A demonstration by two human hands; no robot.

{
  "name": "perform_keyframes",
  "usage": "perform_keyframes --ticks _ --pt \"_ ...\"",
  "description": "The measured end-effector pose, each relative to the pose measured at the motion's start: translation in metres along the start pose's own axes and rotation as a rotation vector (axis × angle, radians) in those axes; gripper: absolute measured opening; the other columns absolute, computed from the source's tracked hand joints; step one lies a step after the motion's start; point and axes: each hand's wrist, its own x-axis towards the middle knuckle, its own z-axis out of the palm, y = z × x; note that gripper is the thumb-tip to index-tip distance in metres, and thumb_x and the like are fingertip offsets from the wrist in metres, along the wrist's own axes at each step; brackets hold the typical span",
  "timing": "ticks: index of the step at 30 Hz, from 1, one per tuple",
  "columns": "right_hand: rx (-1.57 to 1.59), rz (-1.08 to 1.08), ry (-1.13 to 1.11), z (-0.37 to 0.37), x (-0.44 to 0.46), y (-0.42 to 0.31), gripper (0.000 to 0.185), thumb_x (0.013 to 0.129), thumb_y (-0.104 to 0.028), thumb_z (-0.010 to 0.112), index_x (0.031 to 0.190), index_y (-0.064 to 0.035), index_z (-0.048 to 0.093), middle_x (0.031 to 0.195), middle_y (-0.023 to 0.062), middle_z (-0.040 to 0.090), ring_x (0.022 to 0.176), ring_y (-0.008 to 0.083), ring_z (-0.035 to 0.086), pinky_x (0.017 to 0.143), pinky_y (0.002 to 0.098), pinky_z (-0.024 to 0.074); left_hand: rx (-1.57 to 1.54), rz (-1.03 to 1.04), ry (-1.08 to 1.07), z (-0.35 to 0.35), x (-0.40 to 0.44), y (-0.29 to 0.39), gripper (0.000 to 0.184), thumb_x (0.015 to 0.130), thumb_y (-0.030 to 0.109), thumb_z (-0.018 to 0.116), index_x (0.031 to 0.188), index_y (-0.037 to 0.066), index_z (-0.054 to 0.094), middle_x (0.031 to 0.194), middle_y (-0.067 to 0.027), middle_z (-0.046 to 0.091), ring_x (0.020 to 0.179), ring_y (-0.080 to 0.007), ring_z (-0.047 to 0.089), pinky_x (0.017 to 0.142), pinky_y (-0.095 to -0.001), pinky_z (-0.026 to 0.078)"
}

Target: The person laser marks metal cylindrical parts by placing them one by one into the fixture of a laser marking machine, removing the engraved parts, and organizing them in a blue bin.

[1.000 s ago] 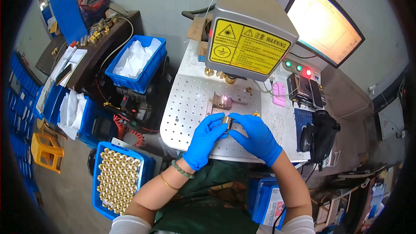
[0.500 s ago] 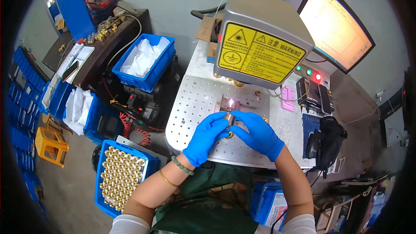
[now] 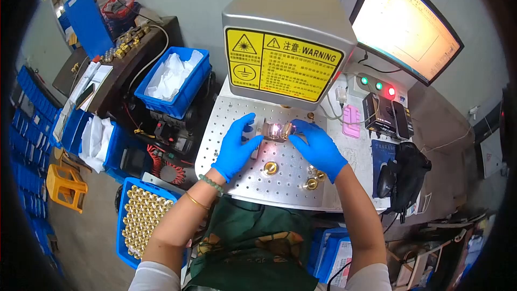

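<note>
My right hand (image 3: 319,148), in a blue glove, pinches a shiny brass fitting (image 3: 287,131) between thumb and fingers. Right beside that piece, a brightly lit metal cylinder (image 3: 274,131) sits in a small holder on the perforated metal plate (image 3: 229,134). To the left of the holder is my gloved left hand (image 3: 237,148), its thumb and fingers apart with nothing between them. A brass ring-shaped fitting (image 3: 270,168) rests on the plate in front of the holder. Several more brass fittings (image 3: 312,183) lie near my right wrist.
The laser machine head (image 3: 285,43) with a yellow warning label overhangs the plate. A monitor (image 3: 409,24) stands at the back right, above a control box with lit buttons (image 3: 378,85). At lower left, a blue crate (image 3: 121,237) holds many brass fittings. A pink phone-shaped holder (image 3: 351,121) lies on the right.
My hands, together over a metal cylinder before, have come apart. The left moved left and opened; the right moved up toward the holder with a fitting. The view shifted slightly.
</note>
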Motion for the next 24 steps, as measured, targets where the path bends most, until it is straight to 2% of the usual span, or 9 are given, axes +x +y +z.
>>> perform_keyframes --ticks 1,3,4,6,9,19,22,23,24 --pt "0.004 -0.001 -0.013 0.004 0.002 0.005 0.037 0.088 -0.028 0.056 0.118 -0.0065 0.055 0.099 0.02 0.062 0.092 0.0365 0.059 0.083 0.0443 0.046 0.0 0.0 -0.001 0.0 0.003 -0.006 0.058 0.084 0.017 0.068 0.135 0.007 0.043 0.122 -0.0086 0.053 0.11 -0.0201 0.051 0.094 -0.0329 0.043" --pt "0.006 -0.001 -0.025 0.006 0.004 0.007 0.036 0.088 -0.027 0.056 0.118 -0.0074 0.055 0.098 0.0198 0.062 0.092 0.0364 0.059 0.082 0.0444 0.046 0.293 0.279 -0.009 0.001 0.01 -0.019 0.066 0.078 0.018 0.072 0.136 0.007 0.042 0.126 -0.0128 0.051 0.115 -0.0275 0.049 0.096 -0.038 0.041" --pt "-0.031 0.012 -0.02 0.007 0.004 0.006 0.036 0.088 -0.027 0.056 0.118 -0.0071 0.055 0.098 0.0197 0.062 0.091 0.0364 0.059 0.082 0.0445 0.0459 0.291 0.28 -0.009 0.003 0.012 -0.025 0.066 0.078 0.018 0.072 0.136 0.007 0.042 0.126 -0.0128 0.051 0.115 -0.0275 0.049 0.096 -0.038 0.041" --pt "-0.072 0.026 -0.017 0.007 0.003 0.005 0.036 0.088 -0.026 0.056 0.117 -0.0069 0.055 0.098 0.0197 0.062 0.091 0.0364 0.059 0.082 0.0447 0.0459 0.442 0.383 -0.039 0.007 0.015 -0.023 0.07 0.073 0.018 0.075 0.134 0.007 0.043 0.125 -0.0155 0.052 0.115 -0.0355 0.047 0.098 -0.0427 0.04" --pt "-0.126 0.004 0.002 0.006 0.003 0.003 0.035 0.088 -0.026 0.055 0.117 -0.0057 0.055 0.098 0.0201 0.062 0.092 0.0362 0.059 0.083 0.0443 0.0452 0.523 0.374 -0.076 0.012 0.022 -0.022 0.072 0.071 0.02 0.077 0.133 0.008 0.043 0.126 -0.016 0.051 0.116 -0.0356 0.047 0.097 -0.0435 0.04" --pt "-0.202 -0.003 0.021 0.01 0.002 0.011 0.038 0.087 -0.025 0.056 0.119 -0.0045 0.054 0.101 0.0187 0.062 0.094 0.0352 0.059 0.085 0.0437 0.0435 0.507 0.424 -0.13 0.021 0.036 -0.008 0.077 0.069 0.03 0.079 0.133 0.01 0.043 0.123 -0.0146 0.053 0.115 -0.0357 0.048 0.097 -0.0449 0.04" --pt "-0.234 -0.031 0.04 0.012 0.002 0.01 0.038 0.087 -0.024 0.056 0.119 -0.0044 0.054 0.101 0.0188 0.062 0.095 0.035 0.059 0.086 0.0437 0.044 0.48 0.492 -0.071 0.019 0.04 -0.02 0.058 0.073 0.029 0.076 0.121 0.008 0.054 0.119 -0.0163 0.054 0.113 -0.0366 0.048 0.097 -0.0452 0.038" --pt "-0.253 -0.057 0.063 0.014 0.004 0.009 0.037 0.087 -0.024 0.056 0.118 -0.0043 0.055 0.1 0.0188 0.062 0.096 0.035 0.059 0.085 0.0438 0.0444 0.479 0.492 -0.068 0.016 0.037 -0.02 0.058 0.073 0.029 0.076 0.121 0.008 0.054 0.119 -0.0163 0.054 0.113 -0.0366 0.048 0.097 -0.0452 0.038" --pt "-0.253 -0.058 0.062 0.017 0.005 0.009 0.037 0.087 -0.024 0.056 0.118 -0.0043 0.055 0.1 0.0188 0.062 0.096 0.035 0.059 0.085 0.0438 0.0444 0.351 0.443 0.016 0.013 0.031 -0.019 0.051 0.075 0.026 0.075 0.118 0.007 0.056 0.114 -0.015 0.056 0.107 -0.0317 0.052 0.093 -0.0414 0.041"
